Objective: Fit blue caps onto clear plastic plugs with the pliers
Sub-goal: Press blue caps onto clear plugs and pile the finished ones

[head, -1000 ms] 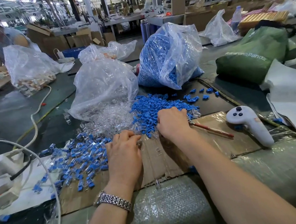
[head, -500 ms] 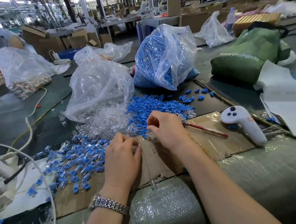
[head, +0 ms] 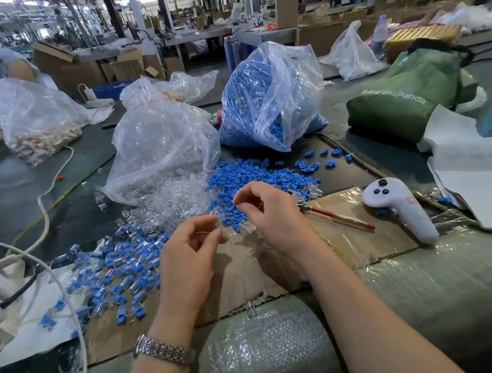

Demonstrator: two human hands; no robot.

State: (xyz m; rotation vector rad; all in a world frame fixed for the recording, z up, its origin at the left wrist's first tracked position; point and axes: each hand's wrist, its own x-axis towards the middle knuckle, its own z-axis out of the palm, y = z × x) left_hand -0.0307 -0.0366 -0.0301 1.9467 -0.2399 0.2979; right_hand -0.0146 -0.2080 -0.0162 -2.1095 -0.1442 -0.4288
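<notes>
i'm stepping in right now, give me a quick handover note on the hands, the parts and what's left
Left hand: raised over the cardboard, fingertips pinching what looks like a clear plug.
Right hand: raised beside it, fingers curled in a pinch; what it holds is too small to tell.
Pliers: lying on the cardboard right of the right hand, in no one's grip.
Loose blue caps and clear plugs are heaped just beyond the hands, spilling from their bags.
Done: a spread of capped plugs lies to the left.
Left: cap the plug in hand, then work through both heaps, which are still large.
</notes>
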